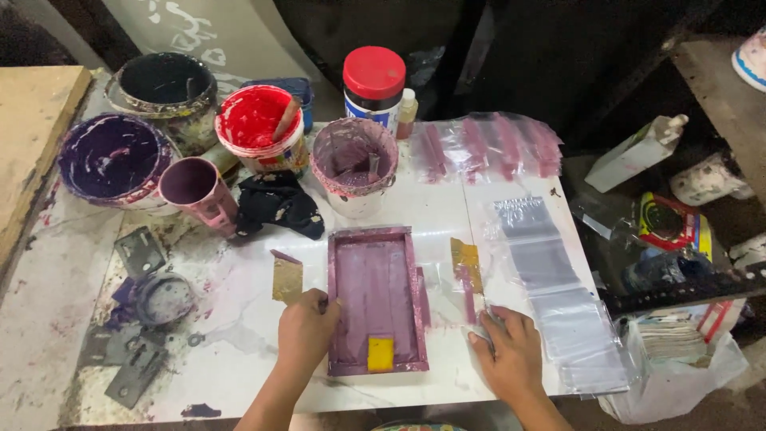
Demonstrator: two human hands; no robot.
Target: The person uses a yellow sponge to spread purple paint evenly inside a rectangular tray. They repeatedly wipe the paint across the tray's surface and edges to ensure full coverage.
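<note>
Hands flank the purple frame: left hand grips its edge, right hand presses clear bags.

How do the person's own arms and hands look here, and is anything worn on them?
Both forearms are bare: no sleeves show in the view. The left hand and the right hand wear no gloves, and no ring, watch or bracelet is visible. Whether paint stains the fingers is too small to tell.

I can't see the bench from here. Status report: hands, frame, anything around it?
Left hand on left edge of purple-stained frame. Right hand flat on clear plastic pouches. Yellow squeegee lies inside frame. Paint tubs behind it.
</note>
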